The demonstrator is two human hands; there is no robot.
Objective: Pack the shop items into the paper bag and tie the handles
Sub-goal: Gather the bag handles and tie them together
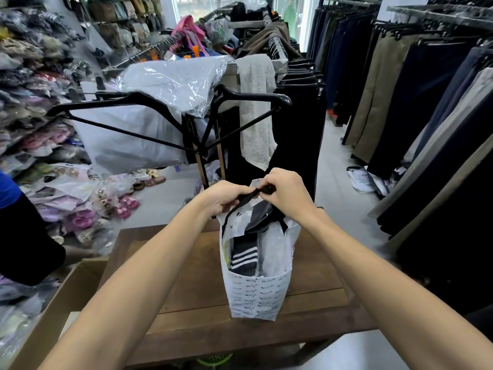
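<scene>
Your paper bag (256,292) stands upright on the wooden bench (186,284), a little right of its middle; it's white, printed all over with small dark lettering, and its mouth gapes open toward you; inside sit the shop items (246,256), a dark folded piece with white stripes on the left and pale, plastic-wrapped pieces beside it, with a darker packet pushed up near the top; above the mouth, both your hands meet at the black handles (244,202); your left hand (222,197) has its fingers curled, its grip pinching the flat black strap where it rises from the bag's near-left rim; your right hand (285,192) curls its fingers and thumb around the strap's upper end, grip pressed onto it, right beside a white tab of the bag's far wall; the strap runs taut and slanted between the two grips; whether a knot has formed under your fingers, you cannot tell; behind the bag a black hanger (170,102) lies over plastic-wrapped garments (173,78); racks of trousers (416,97) line the right.
</scene>
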